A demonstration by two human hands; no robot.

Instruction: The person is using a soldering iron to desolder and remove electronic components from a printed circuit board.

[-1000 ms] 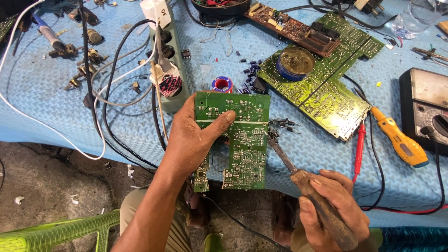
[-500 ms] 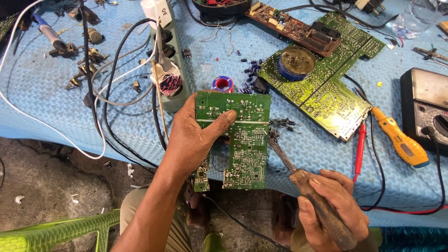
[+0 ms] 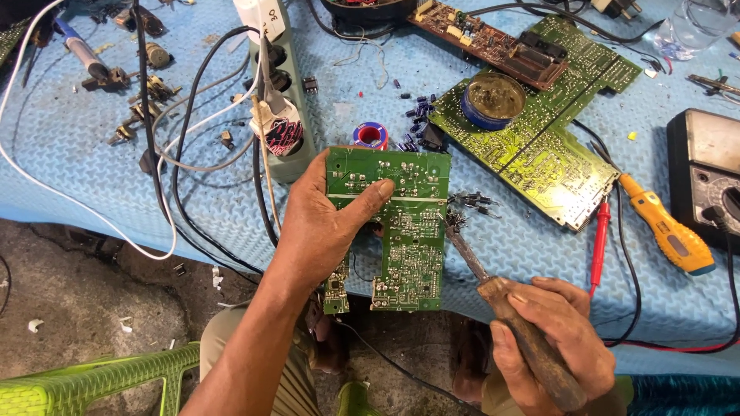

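My left hand (image 3: 327,223) grips a small green circuit board (image 3: 405,231) by its left side, thumb pressed on the solder face, and holds it over the front edge of the blue-covered table (image 3: 69,169). In my right hand (image 3: 543,339) is a soldering iron with a worn wooden handle (image 3: 532,350); its metal shaft slants up and left, and the tip (image 3: 445,222) rests at the board's right edge.
A larger green circuit board (image 3: 539,150) carries a round flux tin (image 3: 493,100). Beside it lie loose capacitors (image 3: 420,123), a solder spool (image 3: 370,136), a power strip (image 3: 277,115) with tangled cables, a yellow screwdriver (image 3: 667,227), a red probe (image 3: 600,235) and a meter (image 3: 705,181). A green chair (image 3: 85,381) stands below left.
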